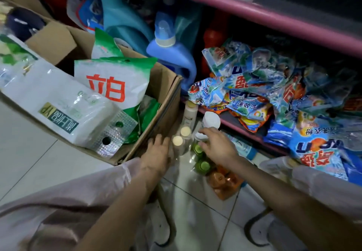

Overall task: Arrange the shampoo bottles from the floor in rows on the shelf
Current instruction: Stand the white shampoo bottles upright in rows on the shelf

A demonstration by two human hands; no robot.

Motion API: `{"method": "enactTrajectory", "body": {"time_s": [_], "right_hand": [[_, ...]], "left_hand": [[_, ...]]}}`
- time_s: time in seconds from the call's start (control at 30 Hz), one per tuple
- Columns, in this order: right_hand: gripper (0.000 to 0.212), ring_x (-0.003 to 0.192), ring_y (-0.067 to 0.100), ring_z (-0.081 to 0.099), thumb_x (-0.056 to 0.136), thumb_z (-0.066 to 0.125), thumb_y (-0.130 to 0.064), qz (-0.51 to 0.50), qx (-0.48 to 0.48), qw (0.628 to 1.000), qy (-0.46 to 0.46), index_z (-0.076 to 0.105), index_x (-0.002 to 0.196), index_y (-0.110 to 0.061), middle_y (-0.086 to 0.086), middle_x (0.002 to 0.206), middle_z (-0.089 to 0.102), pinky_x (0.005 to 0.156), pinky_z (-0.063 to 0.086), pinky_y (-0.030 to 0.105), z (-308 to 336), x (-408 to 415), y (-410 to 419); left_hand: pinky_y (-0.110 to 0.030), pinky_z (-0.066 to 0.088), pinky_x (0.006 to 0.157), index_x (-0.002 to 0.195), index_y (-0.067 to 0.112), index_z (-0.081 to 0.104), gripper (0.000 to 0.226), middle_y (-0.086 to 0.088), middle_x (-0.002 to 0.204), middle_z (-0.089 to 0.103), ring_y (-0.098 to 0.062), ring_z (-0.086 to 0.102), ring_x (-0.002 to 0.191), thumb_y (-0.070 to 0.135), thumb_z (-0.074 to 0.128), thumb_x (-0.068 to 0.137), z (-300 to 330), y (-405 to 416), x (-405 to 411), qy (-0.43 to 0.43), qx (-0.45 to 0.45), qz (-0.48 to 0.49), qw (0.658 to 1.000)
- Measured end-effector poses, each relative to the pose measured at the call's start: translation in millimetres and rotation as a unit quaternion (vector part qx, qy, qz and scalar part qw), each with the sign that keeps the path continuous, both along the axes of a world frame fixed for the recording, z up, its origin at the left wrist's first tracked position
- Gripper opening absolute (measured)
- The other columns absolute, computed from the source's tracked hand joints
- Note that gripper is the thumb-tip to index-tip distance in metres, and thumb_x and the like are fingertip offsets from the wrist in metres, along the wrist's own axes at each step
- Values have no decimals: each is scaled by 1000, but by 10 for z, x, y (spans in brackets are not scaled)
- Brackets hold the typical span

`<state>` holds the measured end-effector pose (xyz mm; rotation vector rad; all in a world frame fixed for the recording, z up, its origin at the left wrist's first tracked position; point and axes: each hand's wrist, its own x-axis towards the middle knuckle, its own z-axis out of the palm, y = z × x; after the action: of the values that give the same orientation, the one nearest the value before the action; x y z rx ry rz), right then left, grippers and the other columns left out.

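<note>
**Both hands down among the floor bottles, shelf still to fill**

Nearest the camera are the two forearms in pale sleeves, reaching forward and down over the tiled floor (49, 158). The left hand (157, 152) lies with fingers loosely spread against the corner of the cardboard box (162, 101), holding nothing, just left of the cream-capped bottles. The right hand (217, 144) has its fingers curled down over a white-capped bottle (200, 136); whether it has actually closed on it I cannot tell, since the hand covers the neck.

The shampoo bottles (184, 133) stand upright in a tight cluster on the floor between the box and the bottom shelf edge (242, 131), directly ahead of both hands, long axes vertical. I count two cream caps side by side, one taller cream bottle (190, 111) behind them, one bigger white-lidded bottle (211, 120) beside it, three or so green caps (204, 165) under the right wrist, and an orange pack (223, 182) closest to the knees. The right hand is nearer the shelf, so it probably lifts first, up and rightwards.

Beyond, the bottom shelf holds a heap of detergent sachets (274, 86), too jumbled to count, then one blue jug (174, 54). The box holds two white-and-green bags (115, 86)
</note>
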<state>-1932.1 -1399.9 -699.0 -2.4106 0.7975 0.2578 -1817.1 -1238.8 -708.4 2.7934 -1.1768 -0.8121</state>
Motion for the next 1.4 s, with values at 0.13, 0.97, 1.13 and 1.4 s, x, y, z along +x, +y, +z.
{"method": "enactTrajectory", "body": {"time_s": [0.13, 0.97, 1.13, 1.4], "right_hand": [[46, 127, 27, 44, 93, 52, -24, 113, 4, 993, -11, 43, 139, -23, 1, 140, 45, 101, 40, 37, -212, 440, 225], [38, 87, 21, 64, 75, 70, -32, -58, 12, 994, -94, 60, 111, -23, 6, 101, 67, 67, 49, 24, 1114, -372, 39], [22, 64, 8, 63, 69, 74, -32, -246, 44, 940, -234, 61, 88, -32, -9, 76, 63, 48, 47, 19, 1583, -1046, -134], [25, 64, 17, 66, 66, 72, -31, -385, 28, 870, -307, 60, 88, -29, -3, 72, 67, 55, 51, 30, 1775, -1609, -226]], "left_hand": [[-37, 47, 89, 136, 21, 27, 48, -4, 139, 25, -24, 22, 133, 14, 49, 93, -159, -29, -52, -55, -6, 4, 998], [-38, 54, 77, 96, 13, 57, 38, -9, 94, 66, -27, 63, 85, 36, 76, 72, 718, 425, -124, 104, -144, 312, 933], [-30, 56, 51, 97, 11, 56, 29, -8, 96, 62, -20, 66, 80, 21, 76, 77, 1694, 315, -138, 267, -367, 378, 807], [-18, 52, 43, 95, 15, 65, 18, -5, 95, 62, -18, 66, 78, 26, 70, 81, 3163, -35, -415, 368, -464, 338, 731]]}}
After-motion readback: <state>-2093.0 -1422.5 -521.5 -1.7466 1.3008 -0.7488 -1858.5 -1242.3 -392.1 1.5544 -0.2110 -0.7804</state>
